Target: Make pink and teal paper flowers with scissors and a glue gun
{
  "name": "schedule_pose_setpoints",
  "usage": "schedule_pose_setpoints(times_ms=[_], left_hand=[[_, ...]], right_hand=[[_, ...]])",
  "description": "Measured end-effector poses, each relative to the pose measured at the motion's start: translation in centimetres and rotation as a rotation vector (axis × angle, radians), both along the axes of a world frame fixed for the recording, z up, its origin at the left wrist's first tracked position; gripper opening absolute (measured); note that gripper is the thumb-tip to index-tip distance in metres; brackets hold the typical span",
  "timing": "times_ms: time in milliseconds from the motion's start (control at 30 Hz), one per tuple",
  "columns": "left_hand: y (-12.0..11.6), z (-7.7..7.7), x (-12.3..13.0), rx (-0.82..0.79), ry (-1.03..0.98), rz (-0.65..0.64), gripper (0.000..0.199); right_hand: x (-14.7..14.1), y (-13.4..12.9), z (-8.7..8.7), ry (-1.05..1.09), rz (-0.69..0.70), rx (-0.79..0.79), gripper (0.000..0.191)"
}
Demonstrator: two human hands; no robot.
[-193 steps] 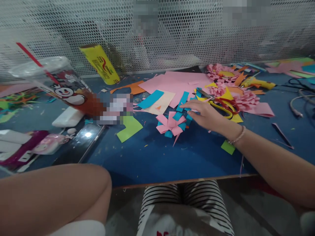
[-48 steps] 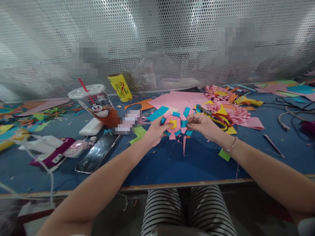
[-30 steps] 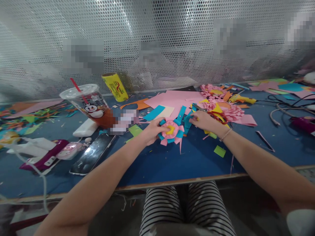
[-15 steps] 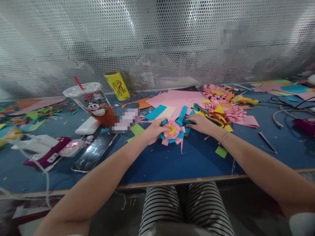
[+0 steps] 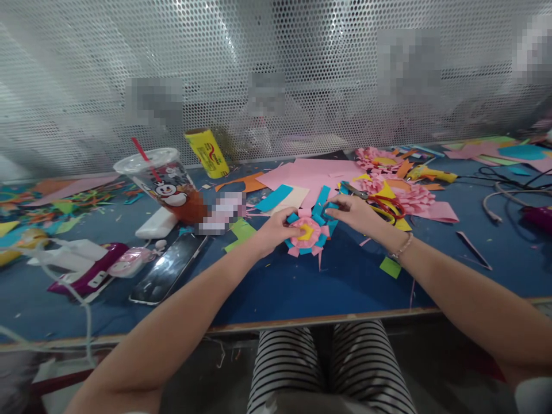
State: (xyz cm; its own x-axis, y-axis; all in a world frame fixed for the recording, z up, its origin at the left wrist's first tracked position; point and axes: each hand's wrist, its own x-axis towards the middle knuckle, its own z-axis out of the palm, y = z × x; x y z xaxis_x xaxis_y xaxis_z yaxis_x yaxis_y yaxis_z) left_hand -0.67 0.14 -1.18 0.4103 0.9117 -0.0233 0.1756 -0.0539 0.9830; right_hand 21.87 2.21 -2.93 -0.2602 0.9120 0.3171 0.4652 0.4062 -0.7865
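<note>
My left hand (image 5: 278,231) grips a layered paper flower (image 5: 311,228) by its left side, the thumb lying over the front. The flower has a yellow centre, a pink ring and pink and blue tabs around its rim. Just to the right, my right hand (image 5: 351,211) is closed in a pinch, with what looks like a small blue paper piece at its fingertips. Beneath and beside those fingers lie a blue paper strip (image 5: 322,201) and more blue paper. Scissors (image 5: 388,208) with red and yellow handles lie behind my right hand, partly hidden by it.
Pink paper sheets (image 5: 302,172) and finished pink paper flowers (image 5: 414,195) lie at the back. A yellow glue gun (image 5: 431,174) is at right. On the left are a drink cup (image 5: 172,190), a phone (image 5: 170,270), a purple power strip (image 5: 92,273) and cables.
My right hand has lifted slightly from the blue paper, and its fingers have drawn into a pinch. My left hand has turned the flower a little. The view has shifted slightly.
</note>
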Motion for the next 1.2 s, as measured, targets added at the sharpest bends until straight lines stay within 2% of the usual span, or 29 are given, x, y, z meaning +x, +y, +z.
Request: schedule_pose_setpoints(times_ms=[133,233,433,600,733,867,1200], left_hand=[[-0.3,0.3,0.1,0.124,0.073,-0.032,0.027],[-0.6,0.5,0.3,0.184,0.106,-0.026,0.026],[-0.6,0.5,0.4,0.22,0.117,-0.055,0.035],[-0.5,0.3,0.4,0.206,0.114,-0.067,0.036],[-0.6,0.4,0.4,0.197,0.119,-0.055,0.035],[-0.6,0.4,0.4,0.23,0.094,-0.041,0.041],[-0.3,-0.2,0.4,0.239,0.115,0.034,0.039]], right_hand=[[-0.5,-0.3,-0.1,0.16,0.078,-0.075,0.028],[-0.9,-0.6,0.2,0.221,0.098,-0.159,0.019],[-1.4,-1.6,1.0,0.336,0.087,-0.249,0.018],[-1.5,-1.6,0.8,0.449,0.095,-0.305,0.02],[-1.4,-1.2,0.5,0.419,0.101,-0.274,0.023],[-1.3,-1.1,0.6,0.348,0.117,-0.216,0.029],[-1.0,-1.1,0.7,0.28,0.103,-0.107,0.026]])
